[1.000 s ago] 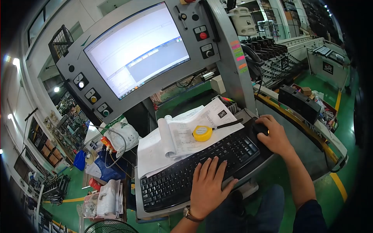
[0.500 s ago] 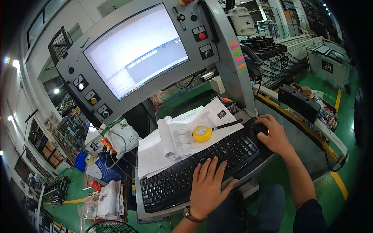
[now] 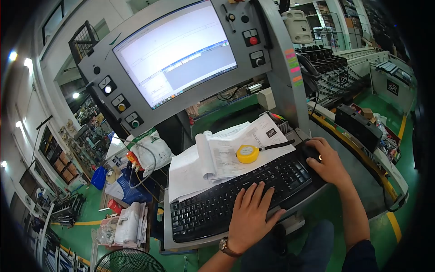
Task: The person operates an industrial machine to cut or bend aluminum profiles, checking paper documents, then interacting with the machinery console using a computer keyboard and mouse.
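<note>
My left hand (image 3: pixel 251 215) lies over the right half of a black keyboard (image 3: pixel 204 214), fingers stretched out and spread, fingertips on the keys. My right hand (image 3: pixel 330 164) is wrapped over a black computer mouse (image 3: pixel 310 153) at the right end of the same shelf. Behind the keyboard lie printed paper sheets (image 3: pixel 185 171), one curled over. On them rests a yellow tape measure (image 3: pixel 247 154) with a black strap. Above stands a grey control panel with a lit monitor (image 3: pixel 181 50) showing a drawing window and a table.
Push buttons and switches flank the screen, among them a red button (image 3: pixel 253 41). To the left are a white plastic bag (image 3: pixel 152 154), a blue basket (image 3: pixel 133 188) and a fan (image 3: pixel 129 262). Machinery and a black box (image 3: pixel 358 127) stand to the right.
The whole view has shifted, so the panel, keyboard and papers appear farther right and slightly higher. Both hands keep their places on the keyboard and mouse.
</note>
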The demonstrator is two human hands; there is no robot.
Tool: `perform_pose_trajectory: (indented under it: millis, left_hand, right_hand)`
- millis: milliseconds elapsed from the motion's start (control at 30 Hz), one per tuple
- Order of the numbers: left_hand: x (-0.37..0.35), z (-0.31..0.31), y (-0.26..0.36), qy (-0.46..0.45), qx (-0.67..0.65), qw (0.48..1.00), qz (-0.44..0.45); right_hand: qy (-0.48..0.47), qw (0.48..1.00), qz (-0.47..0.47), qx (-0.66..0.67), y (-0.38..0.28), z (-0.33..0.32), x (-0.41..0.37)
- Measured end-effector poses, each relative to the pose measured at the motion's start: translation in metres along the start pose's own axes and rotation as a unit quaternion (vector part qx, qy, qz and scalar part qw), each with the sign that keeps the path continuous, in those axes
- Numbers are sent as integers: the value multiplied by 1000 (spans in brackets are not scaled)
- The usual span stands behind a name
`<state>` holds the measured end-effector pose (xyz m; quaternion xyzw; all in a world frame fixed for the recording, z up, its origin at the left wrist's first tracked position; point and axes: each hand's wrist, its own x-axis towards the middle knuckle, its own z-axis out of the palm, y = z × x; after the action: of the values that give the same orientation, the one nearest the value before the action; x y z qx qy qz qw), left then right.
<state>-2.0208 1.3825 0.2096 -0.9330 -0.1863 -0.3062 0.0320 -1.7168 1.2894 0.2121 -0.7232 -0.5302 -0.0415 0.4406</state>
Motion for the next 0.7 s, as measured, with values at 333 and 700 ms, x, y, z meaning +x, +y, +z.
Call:
perform_pose_trajectory:
  millis: [333, 700]
  left_hand:
    - [-1, 0, 0, 5, -11, 1000, 0]
    - [-2, 1, 0, 3, -13, 1000, -5]
  right_hand:
    - [-9, 1000, -19, 5, -2, -1, -1]
    - [-5, 1000, -22, 5, 1, 1, 0]
